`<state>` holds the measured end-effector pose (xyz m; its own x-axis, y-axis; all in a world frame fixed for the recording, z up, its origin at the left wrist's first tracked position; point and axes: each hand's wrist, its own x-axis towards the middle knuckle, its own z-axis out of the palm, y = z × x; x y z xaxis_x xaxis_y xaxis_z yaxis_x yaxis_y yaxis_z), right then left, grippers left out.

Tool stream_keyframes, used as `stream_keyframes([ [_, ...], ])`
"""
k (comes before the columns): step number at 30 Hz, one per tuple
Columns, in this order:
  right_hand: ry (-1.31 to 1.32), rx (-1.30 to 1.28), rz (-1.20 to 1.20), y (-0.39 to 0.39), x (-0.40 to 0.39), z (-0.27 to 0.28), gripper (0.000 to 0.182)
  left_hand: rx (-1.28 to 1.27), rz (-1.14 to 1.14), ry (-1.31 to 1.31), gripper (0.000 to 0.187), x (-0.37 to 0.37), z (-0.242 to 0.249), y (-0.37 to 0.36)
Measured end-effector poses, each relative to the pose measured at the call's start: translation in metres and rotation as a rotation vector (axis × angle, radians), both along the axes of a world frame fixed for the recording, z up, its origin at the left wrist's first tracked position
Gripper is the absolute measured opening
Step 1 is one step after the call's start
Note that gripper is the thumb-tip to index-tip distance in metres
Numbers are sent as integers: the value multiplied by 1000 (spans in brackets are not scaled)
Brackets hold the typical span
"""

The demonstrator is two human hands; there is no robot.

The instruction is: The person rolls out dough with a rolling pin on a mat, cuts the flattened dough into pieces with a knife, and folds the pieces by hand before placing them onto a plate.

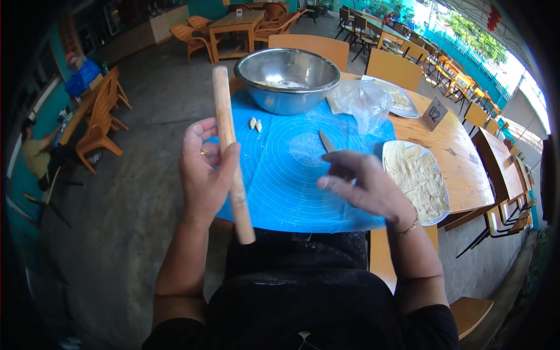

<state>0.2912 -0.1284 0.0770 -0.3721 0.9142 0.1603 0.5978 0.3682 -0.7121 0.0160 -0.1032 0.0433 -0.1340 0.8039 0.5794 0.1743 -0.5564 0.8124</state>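
Note:
My left hand (198,172) is closed around a wooden rolling pin (223,108), held upright and slightly tilted over the left edge of the blue mat (274,204). Above the mat's right side hovers my right hand (370,186), fingers loosely bent and apart, with nothing visible in it. Just beyond its fingertips lies a knife (325,140), its handle end partly hidden by the hand. Two small pale dough pieces (259,126) rest on the mat near the rolling pin. Beside my right wrist, a white plate (447,195) carries flattened pieces of dough (411,169).
A large metal bowl (280,103) stands at the mat's far edge. Right of it are a clear plastic bag (373,105), a second plate (415,111) and a "02" table sign (434,114). Chairs (394,69) border the wooden table (466,169). A person (38,149) sits far left.

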Motion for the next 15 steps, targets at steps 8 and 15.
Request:
stream_keyframes([
  [8, 581, -375, 54, -13, -30, -12, 30, 182, -354, -107, 42, 78, 11, 6],
  [15, 795, -151, -342, -27, 40, -19, 20, -310, -379, 843, 47, 96, 16, 21],
])
